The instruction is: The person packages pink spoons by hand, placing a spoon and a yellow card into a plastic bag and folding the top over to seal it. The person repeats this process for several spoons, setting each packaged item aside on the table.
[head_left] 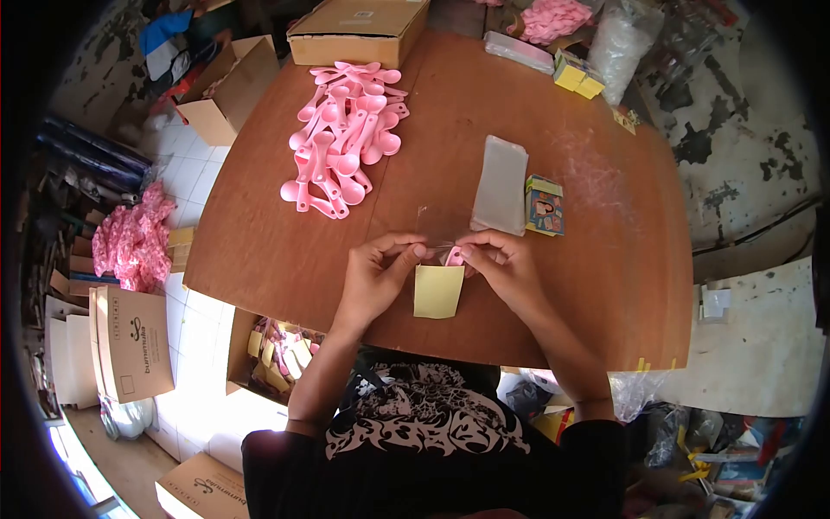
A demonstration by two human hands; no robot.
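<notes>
Above the table's near edge, my left hand [380, 272] and my right hand [506, 264] pinch the two sides of a transparent plastic bag [437, 227] near its opening. Inside the bag sits a plain yellow card [438, 292]. The end of a pink spoon [454, 256], with a small hole, shows above the card near my right fingertips. Most of that spoon is hidden behind the card. Beyond my right hand lie a stack of flat transparent bags [500, 184] and a stack of printed cards [545, 206]. A heap of pink spoons [346, 138] lies farther off to the left.
A cardboard box [357, 33] stands behind the spoon heap on the brown table [450, 112]. Yellow card bundles [577, 73] and a bulging plastic bag [624, 52] sit at the back right. An open carton [272, 355] with packed pieces is below the table's left edge.
</notes>
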